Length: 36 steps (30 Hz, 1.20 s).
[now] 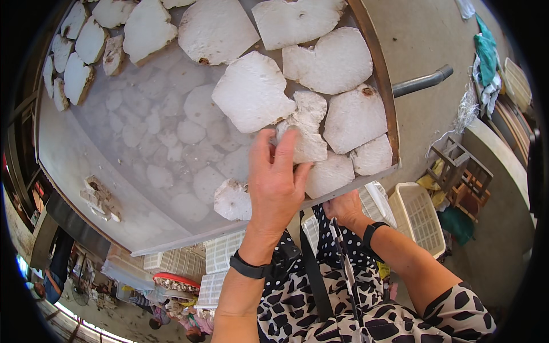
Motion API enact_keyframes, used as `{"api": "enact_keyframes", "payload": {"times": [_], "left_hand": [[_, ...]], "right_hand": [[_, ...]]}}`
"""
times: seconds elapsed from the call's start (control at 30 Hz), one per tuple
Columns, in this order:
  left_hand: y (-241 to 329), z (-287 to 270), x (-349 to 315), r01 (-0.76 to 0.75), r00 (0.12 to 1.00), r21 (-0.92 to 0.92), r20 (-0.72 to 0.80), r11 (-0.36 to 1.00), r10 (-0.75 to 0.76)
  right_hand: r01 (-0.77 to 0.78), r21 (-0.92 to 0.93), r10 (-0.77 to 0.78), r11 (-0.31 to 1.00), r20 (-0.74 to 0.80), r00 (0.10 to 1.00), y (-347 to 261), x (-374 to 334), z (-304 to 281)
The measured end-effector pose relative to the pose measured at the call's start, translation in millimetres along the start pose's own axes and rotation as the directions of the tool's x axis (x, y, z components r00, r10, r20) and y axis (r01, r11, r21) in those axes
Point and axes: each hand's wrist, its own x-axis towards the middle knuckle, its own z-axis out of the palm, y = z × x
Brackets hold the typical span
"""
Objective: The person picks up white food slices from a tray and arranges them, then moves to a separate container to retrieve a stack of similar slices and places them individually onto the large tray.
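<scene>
My left hand (277, 180) reaches over a wide, shallow tank (394, 123) that seems to hold cloudy liquid. Its fingers and thumb close at the left edge of a rough, crumbly white slab (309, 128). A larger flat white slab (251, 91) lies just beyond the fingertips, and a smaller white piece (231, 200) is left of the wrist. Other irregular slabs (329, 60) crowd the right and far sides. Below the near rim, my right hand (343, 208) is bent in close to my body; its fingers are mostly hidden.
Pale round pieces (194, 128) show hazily below the surface. Broken bits (100, 197) sit on the tank's left side. A grey pipe (423, 81) sticks out to the right. White plastic crates (417, 214) stand near my legs, beside a wooden stool (460, 171). Other people are at lower left.
</scene>
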Motion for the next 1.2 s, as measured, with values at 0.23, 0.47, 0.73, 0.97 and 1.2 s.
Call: {"api": "enact_keyframes", "payload": {"times": [0.23, 0.47, 0.73, 0.97, 1.2], "left_hand": [[-6.6, 2.6, 0.6, -0.048, 0.996, 0.04, -0.075, 0.998, 0.051], [-5.3, 9.1, 2.1, -0.042, 0.995, 0.009, -0.094, 0.999, 0.042], [-8.8, 2.3, 3.8, -0.062, 0.992, 0.069, -0.108, 0.996, 0.069], [-31.2, -72.4, -14.1, -0.005, 0.95, 0.271, -0.299, 0.963, 0.089], [-189.4, -278.8, -64.3, 0.604, 0.706, 0.567, -0.706, 0.561, -0.047]], "right_hand": [[0.026, -0.038, -0.026, 0.999, -0.02, 0.999, 2.7, 0.0, 4.6], [0.011, -0.044, -0.012, 0.999, -0.019, 1.0, -0.3, -0.1, -2.3], [0.029, -0.037, -0.028, 0.999, 0.033, 0.999, 0.7, 3.6, 9.1], [0.049, -0.144, -0.055, 0.988, -0.034, 0.998, 21.9, 0.5, 27.6], [0.109, -0.144, -0.129, 0.983, -0.134, 0.983, -8.2, 3.6, 26.8]]}}
